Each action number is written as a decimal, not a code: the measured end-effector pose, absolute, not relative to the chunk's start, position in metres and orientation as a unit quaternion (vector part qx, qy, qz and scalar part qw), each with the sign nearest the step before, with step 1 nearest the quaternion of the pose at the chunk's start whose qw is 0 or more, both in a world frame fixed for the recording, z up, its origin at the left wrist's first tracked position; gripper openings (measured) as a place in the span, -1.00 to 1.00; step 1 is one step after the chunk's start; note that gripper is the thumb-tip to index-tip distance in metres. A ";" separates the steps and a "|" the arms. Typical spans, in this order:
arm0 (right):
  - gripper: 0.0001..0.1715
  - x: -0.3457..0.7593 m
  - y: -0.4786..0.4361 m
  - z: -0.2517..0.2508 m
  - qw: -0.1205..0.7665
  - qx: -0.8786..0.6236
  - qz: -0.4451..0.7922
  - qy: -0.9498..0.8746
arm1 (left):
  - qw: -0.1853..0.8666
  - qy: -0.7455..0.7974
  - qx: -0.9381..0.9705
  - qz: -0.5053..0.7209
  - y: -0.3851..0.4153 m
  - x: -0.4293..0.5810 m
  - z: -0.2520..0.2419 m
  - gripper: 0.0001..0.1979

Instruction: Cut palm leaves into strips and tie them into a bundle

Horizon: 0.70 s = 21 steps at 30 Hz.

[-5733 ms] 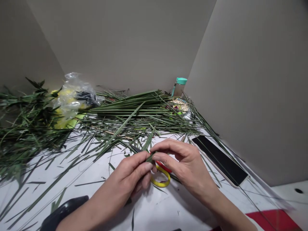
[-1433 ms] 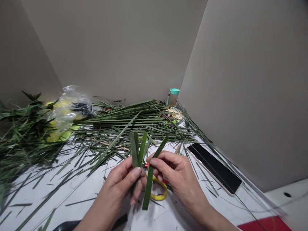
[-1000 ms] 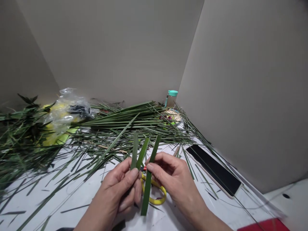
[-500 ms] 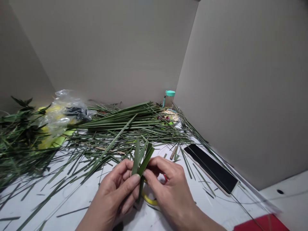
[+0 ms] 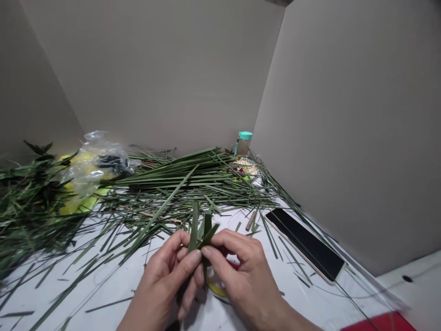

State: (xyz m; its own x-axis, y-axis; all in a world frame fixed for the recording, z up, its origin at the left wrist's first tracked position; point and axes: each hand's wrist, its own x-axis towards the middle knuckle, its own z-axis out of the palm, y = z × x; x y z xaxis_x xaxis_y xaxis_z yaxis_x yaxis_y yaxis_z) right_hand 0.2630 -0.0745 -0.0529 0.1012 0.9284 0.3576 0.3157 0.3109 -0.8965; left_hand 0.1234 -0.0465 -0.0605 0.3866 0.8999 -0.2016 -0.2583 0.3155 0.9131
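Between my two hands, several green leaf strips point(image 5: 195, 223) stand upright and cross one another. My left hand point(image 5: 175, 271) pinches them near their base, thumb pressed against the curled fingers. My right hand point(image 5: 244, 271) grips one strip between thumb and forefinger, where it folds across the others toward the right. The thumbs almost meet at the crossing. Under my right hand lies a roll of yellow tape point(image 5: 216, 288), partly hidden, with a bit of red showing behind my fingers.
Long green leaves point(image 5: 179, 170) lie heaped across the back of the white table. A clear plastic bag point(image 5: 99, 161) rests at the left by a leafy pile point(image 5: 27, 197). A phone point(image 5: 305, 243) lies at right; a teal-lidded bottle point(image 5: 244, 143) stands in the corner.
The strip at my right fingers has been bent lower and further across the others. My right thumb has come closer to my left thumb. The whole view has shifted slightly.
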 end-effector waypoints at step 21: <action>-0.81 0.265 -0.070 -0.053 0.528 -0.526 0.309 -0.591 | 0.662 0.391 0.465 0.438 -0.042 0.121 -0.065 -0.83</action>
